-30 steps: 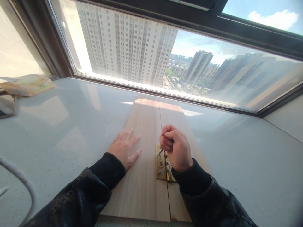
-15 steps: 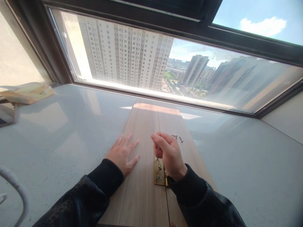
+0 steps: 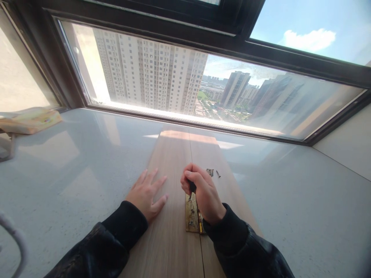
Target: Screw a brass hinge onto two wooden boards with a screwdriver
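Note:
Two pale wooden boards (image 3: 171,247) lie side by side, a thin seam between them. A brass hinge (image 3: 191,218) sits over the seam, its right part hidden by my right hand (image 3: 203,189). That hand is closed around a dark-handled screwdriver (image 3: 191,188), mostly hidden in the fist, with its tip at the upper end of the hinge's left leaf. My left hand (image 3: 147,195) lies flat on the left board with fingers spread, holding nothing. Several screws (image 3: 210,172) rest on the right board beyond my right hand, one apart from the others.
The boards lie on a pale, speckled surface (image 3: 87,173) below a dark window frame (image 3: 174,121). A yellowish packet (image 3: 31,120) is at the left edge. A grey curved tube (image 3: 17,239) stands at the lower left.
My right fist has tilted, so the screwdriver's dark part and tip now show below the fingers. The view has shifted slightly; my left hand stays flat on the board.

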`<state>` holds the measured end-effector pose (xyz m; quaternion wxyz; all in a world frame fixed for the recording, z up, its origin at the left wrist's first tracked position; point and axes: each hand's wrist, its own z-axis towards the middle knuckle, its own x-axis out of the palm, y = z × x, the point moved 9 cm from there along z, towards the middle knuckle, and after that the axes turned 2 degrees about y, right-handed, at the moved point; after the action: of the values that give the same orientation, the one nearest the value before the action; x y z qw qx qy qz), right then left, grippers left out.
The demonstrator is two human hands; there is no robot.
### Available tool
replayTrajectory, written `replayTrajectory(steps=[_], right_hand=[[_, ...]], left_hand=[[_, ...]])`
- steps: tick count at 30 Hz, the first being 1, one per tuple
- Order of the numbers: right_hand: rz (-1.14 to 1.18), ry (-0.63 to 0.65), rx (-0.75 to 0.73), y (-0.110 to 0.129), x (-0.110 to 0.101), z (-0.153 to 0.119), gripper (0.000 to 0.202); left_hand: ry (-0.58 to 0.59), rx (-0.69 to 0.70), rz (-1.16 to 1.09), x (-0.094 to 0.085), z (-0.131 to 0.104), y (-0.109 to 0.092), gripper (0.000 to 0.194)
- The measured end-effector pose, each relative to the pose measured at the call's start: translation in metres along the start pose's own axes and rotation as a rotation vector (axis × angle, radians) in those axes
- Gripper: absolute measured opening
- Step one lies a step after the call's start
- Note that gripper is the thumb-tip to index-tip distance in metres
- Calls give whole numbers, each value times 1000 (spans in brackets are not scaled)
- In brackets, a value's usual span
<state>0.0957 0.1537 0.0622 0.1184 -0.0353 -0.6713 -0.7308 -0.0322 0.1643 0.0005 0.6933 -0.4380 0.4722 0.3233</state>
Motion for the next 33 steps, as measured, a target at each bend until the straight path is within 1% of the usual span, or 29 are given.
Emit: replayTrajectory(steps=[4,6,8,10,13,15,17,20,21,22,23,24,27,29,31,33], right_hand=[[-212,-264,-150,13,-18,-7,16],[-252,-317,-216,19,-20,-12,15],[-284,-305,-256,20,-16,-14,15],[-258,-279,-272,17,-12,-14,13],[-39,-246,-241,8,-12,-11,12],[90,-201,-187,3,-13,-8,13],[127,-88,-116,1,-10,-5,13],[118,174,22,-1,4,-3,12],[127,225,51,-2,7,-4,11],[141,236,68,-2,8,-3,10],[158,212,71,-1,6,-2,9],[165,157,56,0,3,-1,8],[58,-113,-30,6,-14,-1,3],[-44,-273,-49,8,-23,-4,10],[-97,-353,-20,5,-27,-8,19],[-124,-360,-4,1,-26,-10,22]], left_hand=[[-2,-7,0,-1,0,-1,51],[-1,-10,-4,0,0,-1,51],[-5,-11,-9,0,0,-1,51],[-16,-14,-12,-1,0,-1,51],[-41,-22,-11,-3,-1,-2,50],[-50,-19,-11,-4,-1,-3,50],[-55,-16,-10,-4,-1,-3,50],[-62,-12,-12,-4,-1,-3,49],[-65,-12,-14,-4,-1,-2,49],[-68,-12,-15,-4,-1,-2,49],[-70,-14,-15,-3,-1,-2,49],[-72,-15,-14,-3,-1,-2,49],[-78,-18,-12,-3,-1,-2,49],[-85,-23,-10,-3,-1,-1,49],[-88,-27,-9,-3,-1,-1,49],[-82,-26,-10,-3,-1,-1,49]])
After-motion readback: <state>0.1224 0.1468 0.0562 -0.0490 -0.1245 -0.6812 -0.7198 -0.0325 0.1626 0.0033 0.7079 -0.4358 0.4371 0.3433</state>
